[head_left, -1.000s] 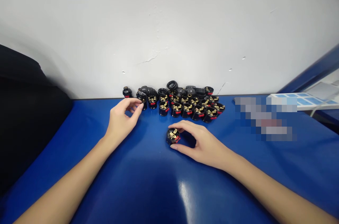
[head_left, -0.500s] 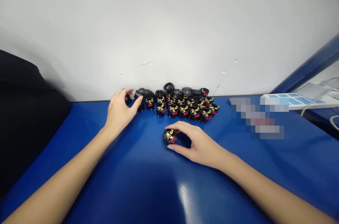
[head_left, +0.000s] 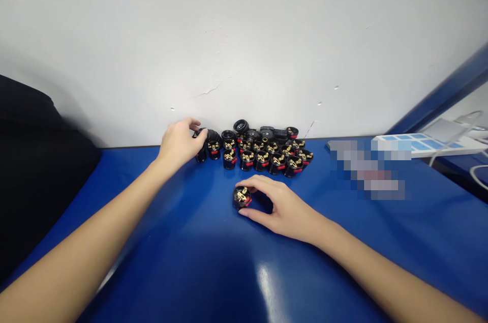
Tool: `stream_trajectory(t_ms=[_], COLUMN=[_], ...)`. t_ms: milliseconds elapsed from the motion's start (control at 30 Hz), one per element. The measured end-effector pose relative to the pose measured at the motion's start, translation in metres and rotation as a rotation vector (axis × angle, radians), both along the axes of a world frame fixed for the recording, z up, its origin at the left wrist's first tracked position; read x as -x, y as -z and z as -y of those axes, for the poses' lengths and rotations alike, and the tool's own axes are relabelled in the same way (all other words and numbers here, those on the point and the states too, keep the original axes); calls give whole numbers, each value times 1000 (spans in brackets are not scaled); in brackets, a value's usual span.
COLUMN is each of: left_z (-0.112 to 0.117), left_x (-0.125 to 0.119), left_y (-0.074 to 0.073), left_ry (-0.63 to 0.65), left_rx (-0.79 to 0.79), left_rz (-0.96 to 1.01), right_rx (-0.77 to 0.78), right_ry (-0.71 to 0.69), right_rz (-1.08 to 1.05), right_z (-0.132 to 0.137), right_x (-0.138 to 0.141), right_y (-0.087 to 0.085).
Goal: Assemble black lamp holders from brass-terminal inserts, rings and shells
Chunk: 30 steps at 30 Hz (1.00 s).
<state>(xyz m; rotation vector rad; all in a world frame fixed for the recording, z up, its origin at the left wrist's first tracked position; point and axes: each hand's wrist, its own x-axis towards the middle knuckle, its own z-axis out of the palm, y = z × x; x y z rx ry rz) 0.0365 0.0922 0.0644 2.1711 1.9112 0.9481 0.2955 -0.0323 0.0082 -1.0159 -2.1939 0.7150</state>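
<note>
A heap of small black sockets with brass contacts and red tabs (head_left: 263, 152) lies along the wall at the back of the blue table (head_left: 213, 262). My left hand (head_left: 179, 141) reaches to the heap's left end, its fingers curled over a black part there; what they grip is hidden. My right hand (head_left: 278, 203) rests on the table nearer to me, thumb and fingers closed round a single black socket (head_left: 241, 197) that stands upright with its brass contacts facing up.
A white wall rises right behind the heap. A dark bulky shape (head_left: 34, 170) fills the left edge. At the right lie a blurred patch (head_left: 366, 168), a white-and-blue flat board (head_left: 423, 144) and a white cable (head_left: 478, 173).
My left hand has moved forward and up from the table to the left end of the heap and closed over a part there. My right hand has stayed on the single socket.
</note>
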Motion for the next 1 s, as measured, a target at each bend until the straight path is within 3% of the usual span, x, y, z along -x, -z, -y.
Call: stream_trajectory(t_ms=[333,600,833,1000], left_z=[-2,-8,-3,21], left_x=[0,0,1,0], left_y=[3,-11,-23,-28], left_ry=[6,-1,75,203], left_rx=[30,-57,-198,-279], left_rz=[11,89,307,538], right_rx=[-4,2,3,-2], right_ry=[0,-5,-6,-11], right_rz=[-7,1,-2,-6], right_z=[-1,-1,-1,-2], right_x=[0,0,0,-1], right_y=[2,1,2,5])
